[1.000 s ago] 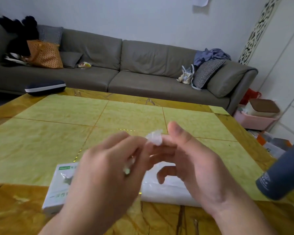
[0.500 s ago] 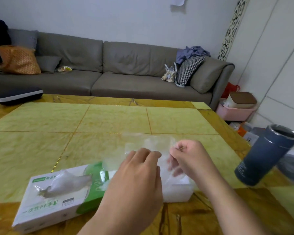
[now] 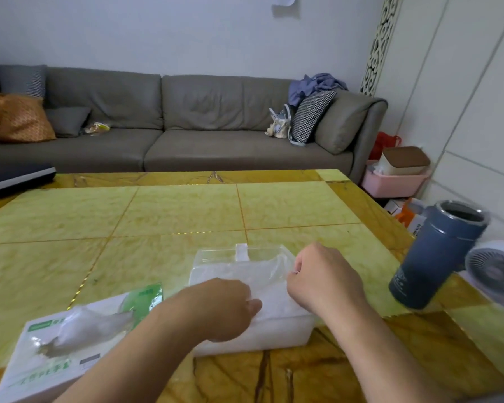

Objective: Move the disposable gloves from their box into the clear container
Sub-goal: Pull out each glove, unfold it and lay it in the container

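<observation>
Both hands work over the clear container (image 3: 250, 333) at the near edge of the counter (image 3: 157, 228). The right hand (image 3: 323, 279) has its fingers curled, its grip pinching the edge of a thin clear glove (image 3: 269, 282) above the container's right side. The left hand (image 3: 224, 308) reaches in from the near left, fingertips on the same film; whether it pinches the film or only presses it down I cannot tell, since the fingers are turned away.

The glove lies directly under and between the two grips, spread across the container's open top, and what look like more gloves fill the container below it. The container's long axis runs roughly left to right, so the film can go straight down. Its lid (image 3: 242, 253) stands open beyond the hands.

The glove box (image 3: 70, 341) lies to the left of the left hand, just beside the container, with a glove poking out of its slot (image 3: 90, 330). The left hand is nearer to it for a next pull, I judge.

A blue tumbler (image 3: 437, 254) stands well to the right of the right hand, a small white fan (image 3: 495, 271) beyond it. Nothing blocks the way between box and container.
</observation>
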Available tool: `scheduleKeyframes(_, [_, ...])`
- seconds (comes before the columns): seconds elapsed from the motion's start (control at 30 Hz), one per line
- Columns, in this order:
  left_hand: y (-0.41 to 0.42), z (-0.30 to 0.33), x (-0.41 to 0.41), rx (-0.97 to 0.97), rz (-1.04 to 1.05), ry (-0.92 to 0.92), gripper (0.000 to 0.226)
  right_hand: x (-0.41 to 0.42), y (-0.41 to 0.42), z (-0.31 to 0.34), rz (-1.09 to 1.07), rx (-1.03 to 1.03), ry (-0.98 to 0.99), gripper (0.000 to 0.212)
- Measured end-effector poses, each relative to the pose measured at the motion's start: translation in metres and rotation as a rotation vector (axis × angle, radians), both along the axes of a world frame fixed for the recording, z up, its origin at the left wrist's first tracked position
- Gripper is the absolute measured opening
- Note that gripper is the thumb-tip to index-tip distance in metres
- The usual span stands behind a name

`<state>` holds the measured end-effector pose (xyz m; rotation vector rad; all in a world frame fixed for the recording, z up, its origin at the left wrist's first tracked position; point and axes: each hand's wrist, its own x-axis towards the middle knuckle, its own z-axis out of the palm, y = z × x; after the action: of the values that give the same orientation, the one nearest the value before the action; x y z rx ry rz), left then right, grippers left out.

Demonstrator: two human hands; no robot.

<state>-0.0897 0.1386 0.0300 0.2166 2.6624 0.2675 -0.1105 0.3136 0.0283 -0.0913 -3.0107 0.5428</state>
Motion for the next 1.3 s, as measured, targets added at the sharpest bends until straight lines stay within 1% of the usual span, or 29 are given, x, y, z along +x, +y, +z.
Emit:
scheduleKeyframes(0.07, [0.000,0.001,-0.002,-0.020,0.005,0.012,0.038,0.000,0.000,0.001,-0.001,0.021,-0.009,0.021])
scheduleKeyframes(0.17, [0.002,0.004,-0.003,-0.030,0.049,0.109,0.043,0.002,0.001,0.002,0.000,0.046,-0.012,0.022])
scheduleKeyframes(0.27, [0.006,0.006,-0.004,-0.136,0.047,0.265,0.040,0.003,0.000,0.001,-0.005,0.075,0.016,0.026])
scheduleKeyframes(0.3, [0.007,0.007,-0.004,-0.168,0.046,0.283,0.040,0.004,0.000,0.001,-0.010,0.086,0.018,0.027])
scheduleKeyframes(0.5, [0.005,0.001,-0.010,-0.160,0.057,0.198,0.042,0.007,-0.002,0.005,-0.017,0.122,-0.013,0.032])
scheduleKeyframes(0.6, [0.003,-0.009,-0.016,-0.099,0.035,0.168,0.036,0.010,-0.006,0.013,0.005,0.147,-0.022,0.026])
scheduleKeyframes(0.67, [0.002,-0.013,-0.018,-0.092,0.010,0.176,0.035,0.013,-0.010,0.020,0.067,0.168,0.030,0.042])
scheduleKeyframes(0.7, [0.002,-0.014,-0.019,-0.100,-0.008,0.188,0.034,0.015,-0.012,0.024,0.137,0.169,0.086,0.049])
scheduleKeyframes(0.73, [0.002,-0.015,-0.020,-0.108,-0.024,0.202,0.032,0.017,-0.017,0.028,0.231,0.153,0.147,0.049])
scheduleKeyframes(0.77, [0.003,-0.015,-0.021,-0.114,-0.038,0.212,0.029,0.020,-0.022,0.032,0.332,0.124,0.176,0.043])
scheduleKeyframes(0.8, [0.004,-0.015,-0.021,-0.118,-0.048,0.220,0.025,0.022,-0.027,0.033,0.409,0.078,0.166,0.033])
scheduleKeyframes(0.83, [0.004,-0.017,-0.022,-0.122,-0.053,0.228,0.022,0.022,-0.032,0.032,0.441,0.038,0.114,0.025])
scheduleKeyframes(0.93, [0.001,-0.020,-0.023,-0.105,-0.050,0.236,0.018,0.016,-0.036,0.022,0.375,-0.010,-0.094,0.018])
scheduleKeyframes(1.0, [-0.004,-0.022,-0.023,-0.071,-0.042,0.245,0.027,0.010,-0.033,0.014,0.337,0.007,-0.185,0.017])
scheduleKeyframes(1.07, [-0.007,-0.023,-0.024,-0.059,-0.045,0.252,0.034,0.003,-0.029,0.005,0.301,0.030,-0.203,0.017])
scheduleKeyframes(1.13, [-0.009,-0.025,-0.025,-0.050,-0.045,0.253,0.037,0.001,-0.025,-0.001,0.262,0.090,-0.204,0.011])
scheduleKeyframes(1.17, [-0.009,-0.024,-0.026,-0.049,-0.052,0.253,0.039,0.002,-0.025,-0.002,0.246,0.123,-0.222,0.016])
scheduleKeyframes(1.23, [-0.009,-0.024,-0.029,-0.056,-0.077,0.246,0.041,0.004,-0.024,-0.002,0.254,0.195,-0.275,0.039])
scheduleKeyframes(1.3, [-0.010,-0.023,-0.031,-0.049,-0.100,0.243,0.041,0.005,-0.023,0.000,0.304,0.230,-0.318,0.055])
